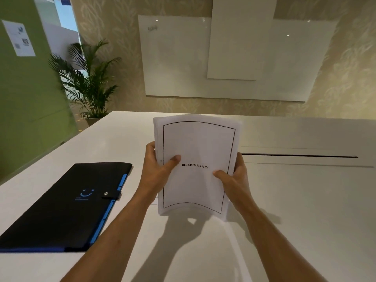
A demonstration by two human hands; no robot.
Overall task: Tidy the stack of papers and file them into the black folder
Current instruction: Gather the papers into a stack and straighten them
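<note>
I hold the stack of papers (196,165) upright at the centre of the frame, its lower edge near the white surface (295,200), the top sheet reading BIBLIOGRAPHY. My left hand (156,167) grips its left edge, thumb on the front; my right hand (234,176) grips the right edge likewise. The black folder (67,206) lies closed at lower left, apart from the papers.

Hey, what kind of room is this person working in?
Most likely an office meeting room: a whiteboard hangs on the wall, a white table holds a black folder, and a potted palm stands in the corner.
</note>
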